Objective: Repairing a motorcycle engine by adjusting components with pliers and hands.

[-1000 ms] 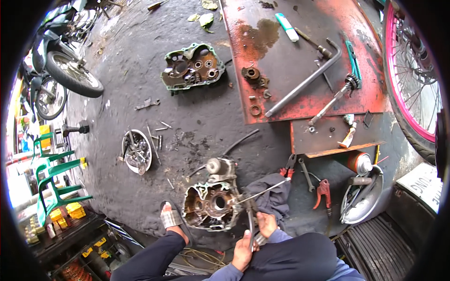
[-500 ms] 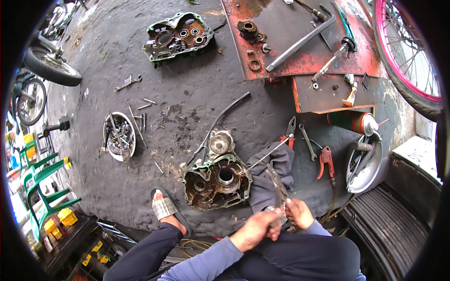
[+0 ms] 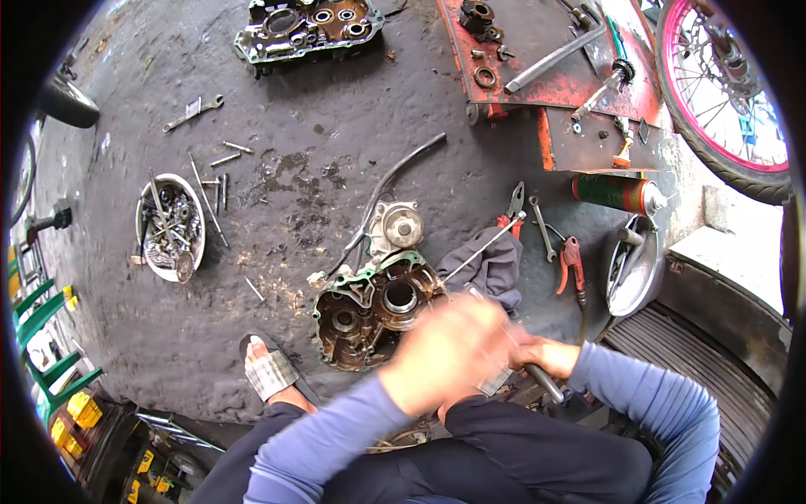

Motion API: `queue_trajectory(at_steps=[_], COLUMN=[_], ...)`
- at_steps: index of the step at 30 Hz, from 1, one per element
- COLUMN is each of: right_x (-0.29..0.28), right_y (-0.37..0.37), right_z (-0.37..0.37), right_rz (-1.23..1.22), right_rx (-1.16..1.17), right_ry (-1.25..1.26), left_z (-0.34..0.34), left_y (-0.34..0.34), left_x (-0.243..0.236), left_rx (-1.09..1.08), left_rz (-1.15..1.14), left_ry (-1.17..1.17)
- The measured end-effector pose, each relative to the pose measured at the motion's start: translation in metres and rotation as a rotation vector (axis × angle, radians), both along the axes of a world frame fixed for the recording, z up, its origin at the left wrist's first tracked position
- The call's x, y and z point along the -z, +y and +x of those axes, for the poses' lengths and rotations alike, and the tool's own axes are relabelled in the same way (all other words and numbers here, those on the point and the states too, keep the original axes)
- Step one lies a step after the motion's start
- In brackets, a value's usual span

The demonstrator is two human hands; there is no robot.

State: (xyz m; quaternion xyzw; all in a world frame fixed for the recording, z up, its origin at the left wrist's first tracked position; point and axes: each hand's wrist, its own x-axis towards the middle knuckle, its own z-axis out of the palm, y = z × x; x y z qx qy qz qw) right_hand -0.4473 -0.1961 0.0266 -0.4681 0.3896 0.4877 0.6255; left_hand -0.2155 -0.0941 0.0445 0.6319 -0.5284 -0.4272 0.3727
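Smeared by motion, my left hand (image 3: pixel 449 344) is raised over the right edge of an opened engine crankcase half (image 3: pixel 344 323). Its fingers and anything in them cannot be made out. Just right of it, my right hand (image 3: pixel 546 357) is closed round a dark rod-like tool (image 3: pixel 547 386), whose thick end sticks out below the fist. The tool's other end is hidden behind my left hand. The crankcase half lies on the ground, its oily hollow side up. Beside it are a crumpled grey cloth (image 3: pixel 483 265) and a thin metal rod (image 3: pixel 487 244) resting across that cloth.
Red-handled pliers (image 3: pixel 515 206), a wrench (image 3: pixel 541 227), a red air gun (image 3: pixel 572 260) and a spray can (image 3: pixel 617 195) lie to the right. A bowl of bolts (image 3: pixel 200 223) stands left. Another crankcase half (image 3: pixel 306 38) and a red metal stand (image 3: pixel 537 50) are farther off.
My left hand has lifted and blurred. My right hand has shifted slightly right and up, and the tool's thick end now shows below it. The whole view has shifted a little.
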Motion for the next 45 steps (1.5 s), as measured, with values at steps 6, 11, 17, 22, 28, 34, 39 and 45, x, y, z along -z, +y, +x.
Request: queue_trajectory(at_steps=[6, 11, 17, 22, 28, 34, 39, 45], right_x=[0.014, -0.008, -0.01, 0.002, 0.007, 0.004, 0.003, 0.005], right_y=[-0.003, -0.01, -0.015, -0.023, -0.02, -0.016, -0.02, -0.019], right_z=[0.064, 0.123, 0.175, 0.203, 0.212, 0.192, 0.179, 0.179], right_rz=[0.108, 0.072, 0.097, 0.15, 0.059, 0.126, 0.095, 0.084], right_rx=[0.205, 0.118, 0.049, 0.095, -0.069, -0.139, -0.034, -0.095], right_ry=[0.442, 0.641, 0.854, 1.01, 1.0, 0.922, 0.974, 1.048], left_z=[0.116, 0.094, 0.023, 0.034, 0.047, 0.041, 0.038, 0.037], left_y=[-0.001, 0.052, 0.103, 0.147, 0.145, 0.148, 0.147, 0.148], left_x=[0.082, 0.088, 0.095, 0.121, 0.128, 0.133, 0.135, 0.136], left_rx=[-0.433, -0.637, -0.059, 0.068, 0.014, 0.069, 0.097, 0.093], left_rz=[-0.232, -0.437, -0.089, 0.035, 0.157, 0.164, 0.18, 0.186], left_ry=[-0.339, -0.197, -0.321, -0.424, -0.371, -0.493, -0.471, -0.444])
